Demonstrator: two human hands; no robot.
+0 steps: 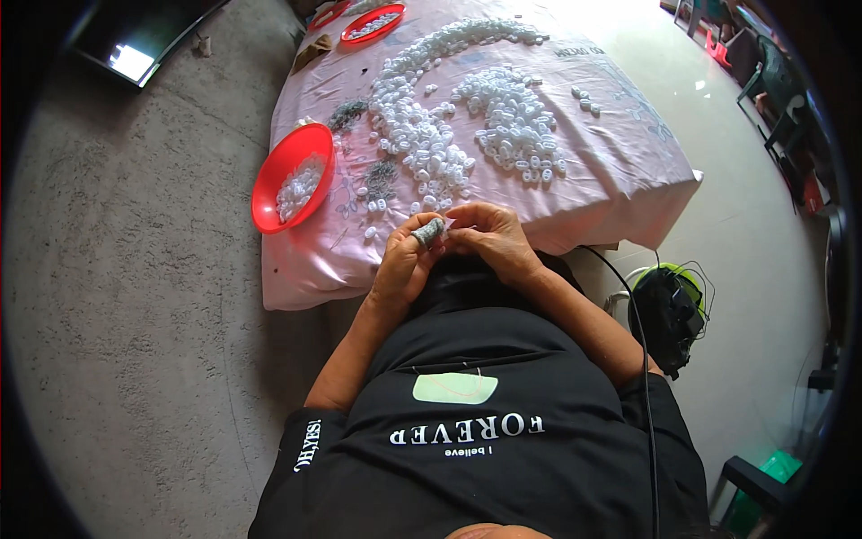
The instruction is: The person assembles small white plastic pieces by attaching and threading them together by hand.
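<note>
At the near edge of a table with a pink cloth, my two hands meet fingertip to fingertip. My left hand (400, 265) is closed in a pinch, and a grey wrapping (428, 234) covers one of its digits. My right hand (505, 244) pinches from the other side. Something small and pale sits between the fingertips, too hidden to name. Just beyond lie many small white oval plastic pieces with holes (422, 144), spread in a curved heap. A second heap of white pieces (516, 126) is to its right. Small dark grey bits (381, 180) form a pile left of the hands.
A red bowl (310, 220) with white pieces stands at the table's left edge. Another red dish (373, 34) is farther back. A black cable (642, 332) runs down past my right arm. Right of the table is a bin with a black bag (660, 314); chairs (777, 99) stand far right.
</note>
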